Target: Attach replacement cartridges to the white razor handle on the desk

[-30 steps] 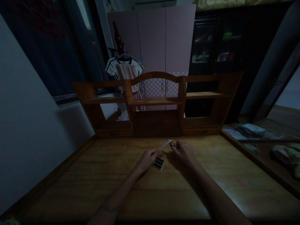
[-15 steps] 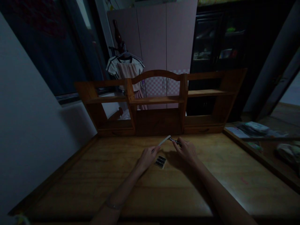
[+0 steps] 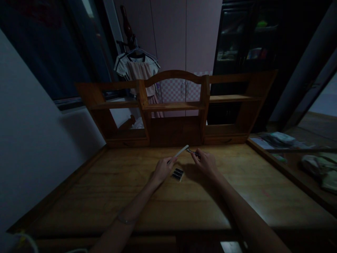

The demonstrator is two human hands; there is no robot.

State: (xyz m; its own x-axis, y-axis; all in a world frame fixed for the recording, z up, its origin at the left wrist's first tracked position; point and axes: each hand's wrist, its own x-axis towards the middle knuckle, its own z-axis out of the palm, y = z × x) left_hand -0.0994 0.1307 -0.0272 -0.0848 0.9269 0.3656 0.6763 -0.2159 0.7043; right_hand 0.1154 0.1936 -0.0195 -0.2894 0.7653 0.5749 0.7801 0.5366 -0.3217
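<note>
My left hand is closed around the lower end of a slim pale stick, slightly bent, that slants up to the right. Between the thumb and fingers of my right hand is a thin dark tool with a shiny metal end. Its metal tip is at the upper end of the pale stick; whether the two touch I cannot tell. Below and between my hands, a small pale tray with several dark pieces side by side lies on the wooden desk.
A wooden shelf unit stands along the desk's back edge. The white wall borders the left side. Beyond the desk's right rim lie bags and packages. Clothes on a hanger and a pink wardrobe stand behind.
The view has tilted down slightly, so the whole scene sits higher. Both hands keep their hold; the tool's metal tip is now slightly lower along the pale stick's end.
</note>
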